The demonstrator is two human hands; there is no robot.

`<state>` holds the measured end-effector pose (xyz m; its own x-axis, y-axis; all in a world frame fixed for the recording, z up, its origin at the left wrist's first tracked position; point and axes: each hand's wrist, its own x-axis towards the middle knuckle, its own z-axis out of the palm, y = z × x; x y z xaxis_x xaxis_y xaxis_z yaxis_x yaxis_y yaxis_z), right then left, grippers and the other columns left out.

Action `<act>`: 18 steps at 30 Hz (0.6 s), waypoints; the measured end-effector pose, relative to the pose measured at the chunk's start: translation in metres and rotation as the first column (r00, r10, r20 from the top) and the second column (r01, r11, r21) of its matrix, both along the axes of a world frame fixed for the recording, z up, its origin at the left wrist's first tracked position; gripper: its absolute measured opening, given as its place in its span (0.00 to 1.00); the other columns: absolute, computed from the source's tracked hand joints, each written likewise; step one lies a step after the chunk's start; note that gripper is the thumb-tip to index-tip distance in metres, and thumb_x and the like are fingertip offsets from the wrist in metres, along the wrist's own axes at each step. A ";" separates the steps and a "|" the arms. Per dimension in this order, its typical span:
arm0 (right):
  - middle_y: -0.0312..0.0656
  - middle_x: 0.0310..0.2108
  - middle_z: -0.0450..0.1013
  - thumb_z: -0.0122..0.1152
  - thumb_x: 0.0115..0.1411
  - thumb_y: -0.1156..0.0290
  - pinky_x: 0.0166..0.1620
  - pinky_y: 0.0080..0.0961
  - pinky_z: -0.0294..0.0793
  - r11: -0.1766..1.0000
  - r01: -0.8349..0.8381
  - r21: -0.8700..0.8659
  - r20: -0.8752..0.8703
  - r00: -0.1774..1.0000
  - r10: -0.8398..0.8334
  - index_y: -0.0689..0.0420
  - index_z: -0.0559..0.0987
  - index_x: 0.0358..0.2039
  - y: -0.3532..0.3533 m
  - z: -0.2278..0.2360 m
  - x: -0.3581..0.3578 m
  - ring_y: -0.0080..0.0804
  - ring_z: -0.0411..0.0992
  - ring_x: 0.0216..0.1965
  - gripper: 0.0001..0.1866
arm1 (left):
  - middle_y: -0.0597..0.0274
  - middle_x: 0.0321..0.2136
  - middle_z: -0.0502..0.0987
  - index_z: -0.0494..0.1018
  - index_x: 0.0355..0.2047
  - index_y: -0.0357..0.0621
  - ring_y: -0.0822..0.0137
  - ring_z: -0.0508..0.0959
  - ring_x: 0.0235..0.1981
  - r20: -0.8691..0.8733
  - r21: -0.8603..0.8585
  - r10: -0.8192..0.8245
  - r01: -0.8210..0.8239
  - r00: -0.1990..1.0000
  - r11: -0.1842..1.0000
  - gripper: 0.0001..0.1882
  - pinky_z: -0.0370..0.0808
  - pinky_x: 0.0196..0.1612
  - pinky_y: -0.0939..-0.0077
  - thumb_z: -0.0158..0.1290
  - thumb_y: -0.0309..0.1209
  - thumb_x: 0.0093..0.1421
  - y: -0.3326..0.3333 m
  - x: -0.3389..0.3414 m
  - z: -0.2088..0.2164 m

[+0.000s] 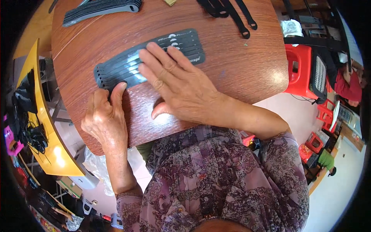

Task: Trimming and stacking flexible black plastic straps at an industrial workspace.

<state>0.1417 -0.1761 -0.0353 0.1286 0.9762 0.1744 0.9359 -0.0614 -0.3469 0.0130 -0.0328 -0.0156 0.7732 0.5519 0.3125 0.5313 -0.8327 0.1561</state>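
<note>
Head | strap sheet: long axis rises rightward, holes left | left fingers pinch it; right fingers outstretched

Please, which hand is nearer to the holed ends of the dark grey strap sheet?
Left. The left hand is just beside the holed ends, at the near corner; the right hand reaches over the middle of the strap sheet.

Free tabletop right of strips, black straps beyond

Right hand spread over grey strap sheet, left hand at its holed end, brown table.
</note>
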 end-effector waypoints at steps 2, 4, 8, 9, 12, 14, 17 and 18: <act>0.54 0.64 0.50 0.59 0.41 0.47 0.65 0.45 0.43 0.999 0.052 -0.006 -0.034 0.998 -0.052 0.66 0.54 0.61 -0.012 0.004 0.009 0.50 0.45 0.66 0.52 | 0.58 0.16 0.71 0.67 0.16 0.42 0.55 0.72 0.15 0.004 0.072 -0.012 0.012 1.000 0.997 0.18 0.67 0.17 0.66 0.63 0.39 0.49 -0.001 0.000 0.000; 0.54 0.64 0.49 0.59 0.41 0.46 0.65 0.45 0.42 0.995 0.093 -0.033 -0.005 0.996 -0.094 0.66 0.54 0.61 -0.026 0.005 0.018 0.50 0.45 0.66 0.52 | 0.58 0.16 0.70 0.66 0.16 0.42 0.55 0.72 0.14 0.004 0.081 -0.016 0.016 1.000 0.997 0.19 0.66 0.17 0.65 0.62 0.39 0.49 -0.001 0.002 0.000; 0.54 0.65 0.47 0.58 0.43 0.45 0.66 0.44 0.40 0.983 0.176 -0.057 0.044 0.984 -0.173 0.65 0.53 0.62 -0.044 0.006 0.027 0.48 0.44 0.67 0.52 | 0.58 0.15 0.68 0.65 0.15 0.42 0.55 0.71 0.14 0.008 0.116 -0.017 0.016 1.000 0.993 0.20 0.66 0.15 0.65 0.61 0.40 0.51 -0.002 0.000 0.000; 0.54 0.65 0.47 0.58 0.43 0.45 0.66 0.44 0.40 0.983 0.181 -0.044 0.065 0.982 -0.178 0.65 0.53 0.62 -0.043 0.007 0.026 0.48 0.44 0.67 0.52 | 0.58 0.15 0.68 0.65 0.15 0.42 0.55 0.71 0.14 0.030 0.126 -0.021 0.017 0.999 0.992 0.20 0.66 0.15 0.65 0.61 0.40 0.51 -0.001 -0.003 -0.001; 0.54 0.65 0.47 0.57 0.44 0.45 0.65 0.46 0.39 0.978 0.198 -0.062 0.071 0.978 -0.194 0.66 0.54 0.61 -0.045 0.004 0.023 0.48 0.43 0.67 0.50 | 0.58 0.14 0.68 0.65 0.15 0.43 0.55 0.71 0.13 0.025 0.186 -0.030 0.024 0.999 0.982 0.20 0.65 0.15 0.64 0.60 0.41 0.53 -0.002 -0.004 -0.009; 0.56 0.63 0.50 0.58 0.45 0.44 0.64 0.51 0.40 0.980 0.200 -0.014 0.103 0.975 -0.198 0.69 0.62 0.56 -0.047 -0.001 0.023 0.50 0.43 0.67 0.47 | 0.57 0.15 0.68 0.65 0.15 0.43 0.55 0.71 0.13 -0.002 0.152 -0.020 0.020 1.000 0.988 0.20 0.66 0.14 0.64 0.58 0.41 0.54 -0.004 -0.005 -0.011; 0.56 0.61 0.55 0.59 0.46 0.45 0.63 0.50 0.43 0.969 0.246 0.032 0.142 0.958 -0.248 0.68 0.65 0.54 -0.054 -0.002 0.023 0.49 0.46 0.66 0.44 | 0.56 0.16 0.68 0.67 0.16 0.42 0.54 0.71 0.13 0.028 0.132 -0.056 0.052 0.998 0.990 0.17 0.66 0.15 0.63 0.58 0.37 0.54 -0.003 -0.011 -0.013; 0.56 0.59 0.57 0.60 0.47 0.47 0.62 0.48 0.47 0.960 0.271 0.065 0.158 0.947 -0.278 0.68 0.66 0.52 -0.056 -0.001 0.026 0.49 0.49 0.65 0.41 | 0.55 0.16 0.68 0.67 0.17 0.41 0.54 0.71 0.13 0.033 0.112 -0.062 0.058 0.998 0.992 0.16 0.66 0.15 0.63 0.58 0.36 0.54 -0.002 -0.012 -0.012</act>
